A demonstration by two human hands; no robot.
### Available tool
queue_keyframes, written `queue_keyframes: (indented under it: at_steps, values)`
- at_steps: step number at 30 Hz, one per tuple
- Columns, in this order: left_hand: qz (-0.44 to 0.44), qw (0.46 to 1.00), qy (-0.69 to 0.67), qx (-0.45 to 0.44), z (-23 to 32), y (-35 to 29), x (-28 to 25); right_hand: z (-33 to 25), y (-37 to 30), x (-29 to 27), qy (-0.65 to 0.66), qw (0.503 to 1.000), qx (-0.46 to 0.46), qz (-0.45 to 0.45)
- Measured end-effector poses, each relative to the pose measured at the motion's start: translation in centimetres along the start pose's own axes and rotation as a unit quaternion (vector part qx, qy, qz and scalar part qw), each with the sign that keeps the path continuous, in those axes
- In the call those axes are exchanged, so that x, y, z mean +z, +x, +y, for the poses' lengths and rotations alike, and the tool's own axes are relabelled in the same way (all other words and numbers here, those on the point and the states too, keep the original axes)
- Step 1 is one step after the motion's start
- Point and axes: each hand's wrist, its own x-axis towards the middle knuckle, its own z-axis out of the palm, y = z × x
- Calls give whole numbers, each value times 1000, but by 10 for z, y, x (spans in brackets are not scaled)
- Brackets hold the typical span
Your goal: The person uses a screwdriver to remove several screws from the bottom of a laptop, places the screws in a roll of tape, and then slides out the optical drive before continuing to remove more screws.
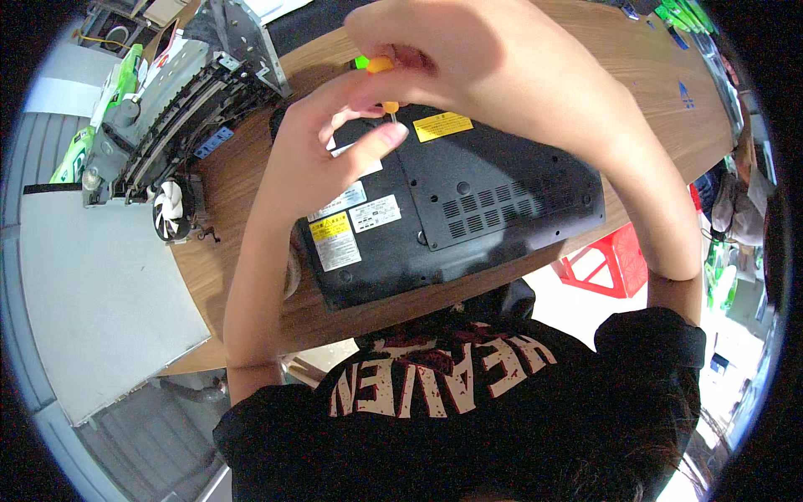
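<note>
A black laptop (386,266) lies upside down on the wooden table, its underside with vents, screw holes and several labels facing up. Over its far edge, a screwdriver (381,65) with an orange and green handle points down at the casing. My right hand (418,42) is closed around the upper handle. Lower down, my left hand (326,134) pinches the screwdriver near its shaft between thumb and fingers. The tip sits close to the laptop's surface, but whether it touches a screw cannot be made out behind my fingers.
To the left stands a metal-framed machine part (180,100) with a small white-bladed fan (171,209) beside it. A white board (100,293) lies at the near left. Beyond the table's right side is a red plastic stool (615,263). Small blue pieces (686,94) lie at the far right.
</note>
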Motion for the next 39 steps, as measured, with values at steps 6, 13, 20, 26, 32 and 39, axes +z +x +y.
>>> queue_keyframes:
  at_steps: [6, 13, 20, 26, 32, 39]
  values:
    - [81, 997, 10, 1, -6, 4, 0, 2, 6, 5, -228, 968, 79, -66]
    - [35, 995, -26, -90, -5, 0, -4, 19, -3, 4, 52, 998, 9, -46]
    - [98, 994, -19, 52, -13, 1, 13, 12, 1, 18, -171, 982, 80, -22]
    - [65, 997, 25, -33, -9, 0, -2, 2, 2, -2, -10, 1000, -6, -4]
    - [-7, 966, 257, -30, -18, -9, -6, 27, -4, 19, -25, 999, -16, -18]
    - [-24, 939, 344, 11, -47, -28, 0, 45, -8, 47, 1, 996, 37, 85]
